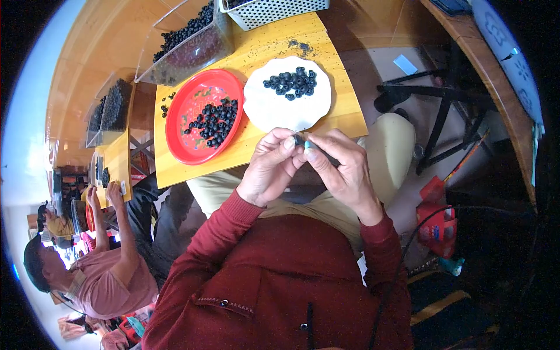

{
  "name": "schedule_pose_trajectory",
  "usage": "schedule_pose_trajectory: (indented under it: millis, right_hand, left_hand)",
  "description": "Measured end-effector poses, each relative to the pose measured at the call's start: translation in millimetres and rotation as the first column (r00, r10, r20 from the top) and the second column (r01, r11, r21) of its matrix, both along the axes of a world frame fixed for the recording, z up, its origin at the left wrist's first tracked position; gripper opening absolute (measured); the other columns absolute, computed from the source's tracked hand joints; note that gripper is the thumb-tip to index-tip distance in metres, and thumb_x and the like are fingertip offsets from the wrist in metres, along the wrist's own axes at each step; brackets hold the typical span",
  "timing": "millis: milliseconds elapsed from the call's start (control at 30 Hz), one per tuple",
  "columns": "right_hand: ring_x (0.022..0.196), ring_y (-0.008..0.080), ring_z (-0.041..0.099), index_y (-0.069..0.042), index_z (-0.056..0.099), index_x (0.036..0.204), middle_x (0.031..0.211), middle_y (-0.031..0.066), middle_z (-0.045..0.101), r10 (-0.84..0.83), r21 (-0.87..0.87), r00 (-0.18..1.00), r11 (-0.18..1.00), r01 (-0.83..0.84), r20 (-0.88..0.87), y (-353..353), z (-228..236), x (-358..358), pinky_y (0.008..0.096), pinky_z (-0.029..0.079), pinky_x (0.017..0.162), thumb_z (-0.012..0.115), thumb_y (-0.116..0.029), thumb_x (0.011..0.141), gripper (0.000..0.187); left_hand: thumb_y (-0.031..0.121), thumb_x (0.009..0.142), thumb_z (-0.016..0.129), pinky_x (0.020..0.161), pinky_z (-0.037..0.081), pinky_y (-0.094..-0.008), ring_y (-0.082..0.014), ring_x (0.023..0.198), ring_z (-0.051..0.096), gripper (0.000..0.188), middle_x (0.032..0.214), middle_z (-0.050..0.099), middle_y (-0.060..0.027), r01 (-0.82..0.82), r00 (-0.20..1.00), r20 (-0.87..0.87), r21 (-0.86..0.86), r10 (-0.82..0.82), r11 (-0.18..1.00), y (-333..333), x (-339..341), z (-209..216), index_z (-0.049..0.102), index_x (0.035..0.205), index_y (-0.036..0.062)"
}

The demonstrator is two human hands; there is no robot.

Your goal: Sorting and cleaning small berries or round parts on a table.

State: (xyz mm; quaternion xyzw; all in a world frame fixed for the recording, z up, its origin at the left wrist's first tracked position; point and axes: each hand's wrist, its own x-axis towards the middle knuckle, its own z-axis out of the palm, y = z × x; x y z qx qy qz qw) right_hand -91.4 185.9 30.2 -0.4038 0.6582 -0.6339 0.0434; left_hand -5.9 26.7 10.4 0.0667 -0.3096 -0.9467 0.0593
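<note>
Just past the front edge of the wooden table, my two hands meet over my lap. A dark round bead [298,140] is pinched between the thumb and fingers of my left hand [269,166]. In my right hand [345,166] is a small object with a teal end [308,144], held against the bead; its kind is mostly hidden by the fingers. Similar dark beads [291,83], some with visible holes, lie on a white scalloped plate [274,114] beyond my hands. More of them [216,122] sit in a red round tray [175,131] to its left.
At the table's far side stand a clear plastic bin [192,58] of dark beads and a white perforated basket [274,16]. Dark crumbs [300,45] are scattered on the wooden table [344,87]. A co-worker [111,268] works at another table on the left. A black metal stand [440,116] is at right.
</note>
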Motion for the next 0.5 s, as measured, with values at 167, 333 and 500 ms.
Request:
schedule_pose_trajectory:
  millis: [167,333,500]
  right_hand:
    - [0.085,0.0290,0.068,0.005,0.066,0.111,0.095,0.0184,0.067,-0.016,0.022,0.999,1.000,0.015,0.033,2.1,-3.2,-1.9,0.0358,0.052,0.074,0.061,-0.022,0.097,0.031]
    - [0.084,0.0289,0.068,0.005,0.067,0.110,0.094,0.0187,0.067,0.009,-0.015,1.000,1.000,-0.008,0.027,-0.3,0.2,5.4,0.0358,0.052,0.073,0.062,-0.021,0.096,0.030]
    - [0.082,0.0300,0.067,0.004,0.067,0.108,0.092,0.0183,0.066,-0.005,0.019,1.000,1.000,0.004,0.020,1.0,0.9,7.9,0.0367,0.051,0.071,0.062,-0.020,0.096,0.028]
  left_hand:
    - [0.008,0.096,0.062,0.088,0.055,-0.0337,-0.0153,0.094,0.066,0.011,0.104,0.069,-0.0072,-0.006,1.000,-0.003,-0.015,0.006,1.000,0.7,0.4,-1.1,0.063,0.107,0.0058]
    - [0.007,0.096,0.062,0.086,0.056,-0.0327,-0.0153,0.092,0.067,0.011,0.103,0.069,-0.0067,-0.034,0.999,0.015,-0.024,0.034,0.999,-0.5,1.8,-3.6,0.063,0.106,0.0059]
    - [0.007,0.096,0.062,0.086,0.055,-0.0324,-0.0152,0.092,0.066,0.010,0.102,0.069,-0.0065,-0.035,0.999,0.006,-0.031,0.035,0.999,1.2,3.1,0.1,0.063,0.106,0.0058]
